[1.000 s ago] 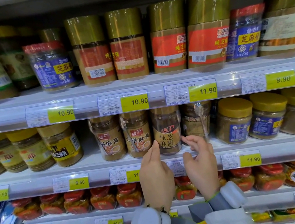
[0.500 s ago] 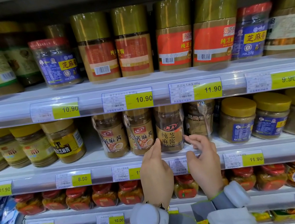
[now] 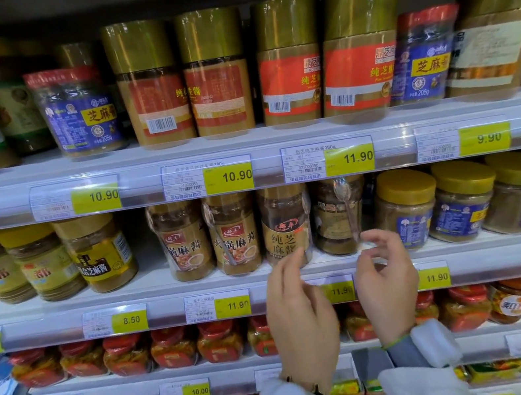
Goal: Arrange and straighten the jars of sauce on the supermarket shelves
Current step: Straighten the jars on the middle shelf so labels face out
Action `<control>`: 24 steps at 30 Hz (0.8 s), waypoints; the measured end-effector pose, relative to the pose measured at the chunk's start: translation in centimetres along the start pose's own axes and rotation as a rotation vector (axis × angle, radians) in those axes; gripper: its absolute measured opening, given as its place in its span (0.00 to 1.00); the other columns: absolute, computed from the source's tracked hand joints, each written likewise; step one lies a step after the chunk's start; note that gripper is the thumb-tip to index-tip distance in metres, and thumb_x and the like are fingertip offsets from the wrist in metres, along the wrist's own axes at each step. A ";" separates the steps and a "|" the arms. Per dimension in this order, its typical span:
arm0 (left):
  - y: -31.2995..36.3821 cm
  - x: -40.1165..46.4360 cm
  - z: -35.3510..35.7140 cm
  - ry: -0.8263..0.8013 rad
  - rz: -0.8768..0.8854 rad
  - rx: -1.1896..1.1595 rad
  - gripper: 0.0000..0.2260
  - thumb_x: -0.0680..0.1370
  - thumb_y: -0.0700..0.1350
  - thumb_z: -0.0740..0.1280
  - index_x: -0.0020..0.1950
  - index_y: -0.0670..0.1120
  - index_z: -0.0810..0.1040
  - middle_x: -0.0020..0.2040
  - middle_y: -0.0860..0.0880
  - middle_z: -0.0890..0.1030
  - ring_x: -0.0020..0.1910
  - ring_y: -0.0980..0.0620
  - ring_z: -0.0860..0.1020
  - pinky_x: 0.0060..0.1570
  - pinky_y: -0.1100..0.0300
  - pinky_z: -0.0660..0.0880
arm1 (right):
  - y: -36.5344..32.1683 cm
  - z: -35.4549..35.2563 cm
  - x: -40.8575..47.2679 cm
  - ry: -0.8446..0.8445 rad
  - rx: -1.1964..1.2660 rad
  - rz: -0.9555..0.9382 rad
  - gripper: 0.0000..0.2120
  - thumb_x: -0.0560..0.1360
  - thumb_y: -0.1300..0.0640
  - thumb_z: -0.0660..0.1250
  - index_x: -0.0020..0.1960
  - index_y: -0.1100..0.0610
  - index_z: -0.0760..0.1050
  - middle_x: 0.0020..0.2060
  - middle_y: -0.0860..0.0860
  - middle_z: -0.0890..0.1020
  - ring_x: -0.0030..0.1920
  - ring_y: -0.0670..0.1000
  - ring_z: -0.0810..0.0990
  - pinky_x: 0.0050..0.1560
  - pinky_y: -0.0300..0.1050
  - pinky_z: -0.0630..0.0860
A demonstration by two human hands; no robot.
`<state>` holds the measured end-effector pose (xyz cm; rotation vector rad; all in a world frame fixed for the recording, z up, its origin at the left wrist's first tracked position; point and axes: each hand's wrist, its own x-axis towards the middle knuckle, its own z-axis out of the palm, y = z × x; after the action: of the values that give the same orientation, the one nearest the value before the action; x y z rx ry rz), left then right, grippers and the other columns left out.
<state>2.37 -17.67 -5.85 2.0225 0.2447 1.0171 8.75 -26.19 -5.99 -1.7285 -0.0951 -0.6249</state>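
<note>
Four sauce jars (image 3: 287,227) stand mid-shelf; left hand (image 3: 298,309) and right hand (image 3: 387,283) empty, fingers loosely curled.

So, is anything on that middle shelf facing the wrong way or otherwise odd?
Yes. The fourth brown jar, just above the right hand, shows its back label with a taped-on spoon, while the three jars to its left show front labels.
</note>
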 end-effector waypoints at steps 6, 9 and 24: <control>2.7 0.5 3.0 -0.274 -0.056 -0.002 0.26 0.75 0.45 0.51 0.74 0.47 0.58 0.72 0.54 0.61 0.71 0.60 0.58 0.65 0.74 0.51 | 0.1 -1.1 1.9 -0.269 -0.129 0.018 0.23 0.73 0.67 0.63 0.67 0.60 0.67 0.38 0.51 0.77 0.38 0.48 0.75 0.39 0.36 0.64; 3.4 0.9 4.2 -0.314 -0.122 -0.004 0.24 0.81 0.43 0.52 0.76 0.46 0.52 0.76 0.51 0.55 0.73 0.57 0.53 0.66 0.73 0.47 | 0.5 -1.5 3.3 -0.397 -0.178 0.033 0.25 0.74 0.66 0.61 0.70 0.60 0.63 0.41 0.57 0.80 0.43 0.56 0.76 0.39 0.39 0.62; 3.9 1.3 5.6 -0.172 -0.317 -0.027 0.24 0.78 0.43 0.60 0.74 0.49 0.60 0.73 0.51 0.63 0.69 0.53 0.65 0.66 0.58 0.62 | 0.4 -2.6 4.3 -0.516 -0.194 -0.001 0.26 0.71 0.67 0.63 0.69 0.60 0.65 0.29 0.44 0.76 0.41 0.52 0.76 0.41 0.40 0.65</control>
<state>6.61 -22.82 -3.89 1.9561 0.4404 0.6434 11.67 -29.89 -4.09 -2.0457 -0.4067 -0.1790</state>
